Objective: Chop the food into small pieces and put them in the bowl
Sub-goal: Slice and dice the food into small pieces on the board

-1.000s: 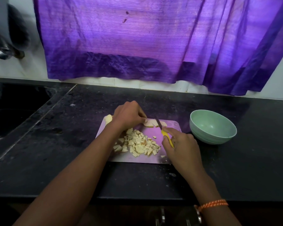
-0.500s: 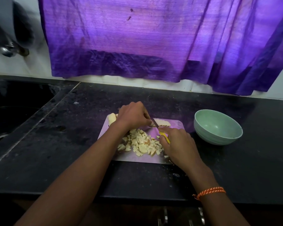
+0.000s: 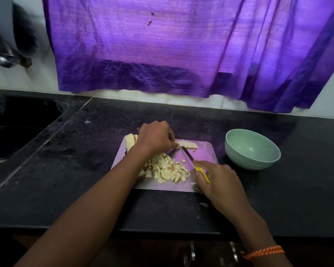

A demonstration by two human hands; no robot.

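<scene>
A pale cutting board (image 3: 204,151) lies on the black counter. A heap of small pale food cubes (image 3: 168,170) covers its middle. My left hand (image 3: 156,138) has curled fingers pinning a pale food slice (image 3: 188,145) at the board's far edge. A larger uncut piece (image 3: 130,142) sits at the far left corner, partly behind that hand. My right hand (image 3: 218,180) grips a yellow-handled knife (image 3: 189,156), its blade tip at the slice beside my left fingertips. An empty green bowl (image 3: 237,147) stands to the right of the board.
A dark sink (image 3: 10,139) is set into the counter on the left, with a metal tap (image 3: 6,58) above it. A purple curtain (image 3: 181,45) hangs over the back wall. The counter's front edge (image 3: 162,231) runs below my arms.
The knife blade has moved onto the slice by my left fingertips. The view has shifted slightly, so board and bowl sit a little further right.
</scene>
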